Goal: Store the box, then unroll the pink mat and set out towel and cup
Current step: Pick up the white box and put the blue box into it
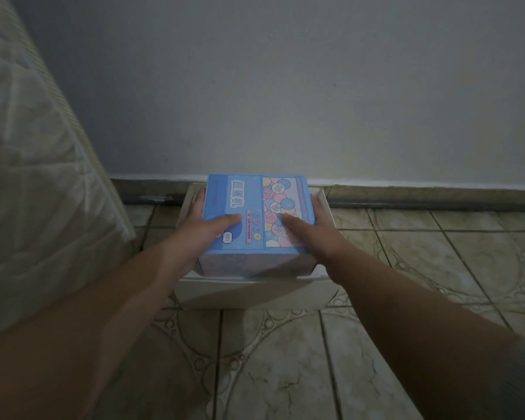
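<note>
A blue box [256, 219] printed with coloured numbered balls sits partly down inside an open white carton [249, 291] on the tiled floor [285, 359], close against the foot of the grey wall [285, 86]. Both hands hold the box from its sides. The left hand [205, 225] clasps the left side, its thumb lying flat across the printed top and its fingers reaching down along the side wall between the box and the carton's inner wall. The right hand [311, 228] clasps the right side in the same way, thumb on the top face and fingers curled down over the right edge. The box stands level, its top face above the carton's rim, and its near side shows just behind the carton's front wall. Whether the box's bottom touches the carton's floor cannot be seen. To the left a quilted pale mattress [37, 177] leans upright beside the wall, near the carton but apart from it. A dark skirting strip [437, 197] runs along the base of the wall behind the carton.
</note>
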A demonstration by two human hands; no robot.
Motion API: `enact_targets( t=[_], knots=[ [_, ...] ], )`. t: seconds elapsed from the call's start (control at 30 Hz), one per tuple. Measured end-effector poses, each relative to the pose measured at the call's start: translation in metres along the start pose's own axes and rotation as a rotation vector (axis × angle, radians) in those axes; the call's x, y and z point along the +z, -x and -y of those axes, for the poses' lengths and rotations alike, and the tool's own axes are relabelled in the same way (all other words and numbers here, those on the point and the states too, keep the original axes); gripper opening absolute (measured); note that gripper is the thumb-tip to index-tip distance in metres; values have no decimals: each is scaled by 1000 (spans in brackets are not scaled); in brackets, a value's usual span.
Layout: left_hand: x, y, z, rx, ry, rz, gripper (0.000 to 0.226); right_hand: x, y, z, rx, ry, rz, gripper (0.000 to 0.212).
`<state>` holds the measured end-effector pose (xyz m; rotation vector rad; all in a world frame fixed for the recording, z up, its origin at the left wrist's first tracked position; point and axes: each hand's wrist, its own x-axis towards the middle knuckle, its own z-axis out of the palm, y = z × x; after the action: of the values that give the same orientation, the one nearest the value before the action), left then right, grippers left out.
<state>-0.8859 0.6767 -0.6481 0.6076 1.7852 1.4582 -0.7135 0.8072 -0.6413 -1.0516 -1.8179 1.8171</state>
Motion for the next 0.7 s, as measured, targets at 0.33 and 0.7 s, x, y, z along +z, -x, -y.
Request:
enact_targets(
  t=[0.33, 0.7],
  knots=[
    [4, -4, 4, -10, 3, -12, 45, -1, -5, -5, 32, -5, 1, 57],
    [4, 4, -6, -140, -119, -41, 56, 6, 6, 4, 42, 223, -169, 54]
  ],
)
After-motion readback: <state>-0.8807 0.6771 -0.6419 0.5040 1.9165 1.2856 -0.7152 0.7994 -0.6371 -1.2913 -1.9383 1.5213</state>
